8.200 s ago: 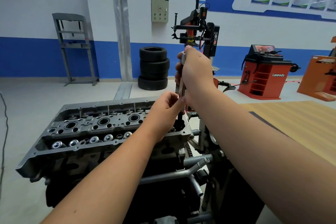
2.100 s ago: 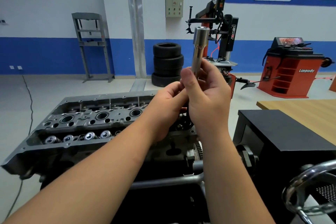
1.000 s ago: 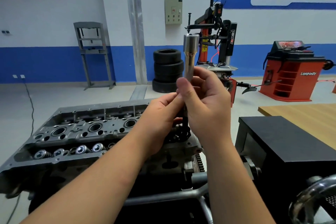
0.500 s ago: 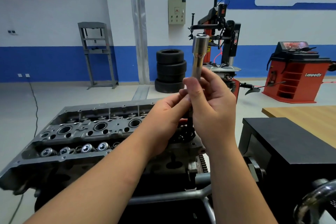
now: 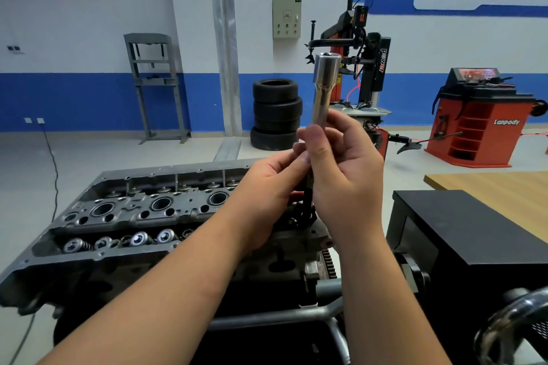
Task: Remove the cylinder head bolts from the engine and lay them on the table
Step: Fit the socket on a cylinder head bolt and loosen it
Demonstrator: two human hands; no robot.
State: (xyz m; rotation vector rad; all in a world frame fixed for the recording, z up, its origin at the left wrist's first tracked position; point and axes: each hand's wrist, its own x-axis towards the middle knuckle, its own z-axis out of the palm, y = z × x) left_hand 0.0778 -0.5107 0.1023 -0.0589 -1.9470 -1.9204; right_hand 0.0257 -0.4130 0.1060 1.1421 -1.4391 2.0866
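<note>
Holding a long chrome socket [image 5: 322,89] upright above the right end of the cylinder head [image 5: 142,216], you have both hands wrapped around the tool and the bolt it carries. Your right hand [image 5: 344,175] grasps the lower part of the socket, thumb across the near side and fingers curled behind it, so the wide open end of the socket stands clear above your fist. Your left hand [image 5: 267,187] comes in from the left and pinches at the same spot, its fingertips touching your right thumb just below the socket's shaft. A dark cylinder head bolt [image 5: 308,201] hangs down from between your two hands; only a short stretch of its shank shows, and its lower end sits close to the head casting, though you cannot tell whether it has fully left its hole.

The cylinder head lies on the engine [image 5: 166,284] in the near left of the scene, its spark plug wells and valve springs exposed. To the right, near you, stands a black box [image 5: 474,234], and beyond it the wooden table [image 5: 498,187] runs off to the far right. Farther back on the workshop floor are a stack of tyres [image 5: 275,112], a tyre changer [image 5: 358,68] just right of it, and a red wheel balancer [image 5: 480,115] at the far right. A grey press frame [image 5: 154,86] stands against the far wall on the left.
</note>
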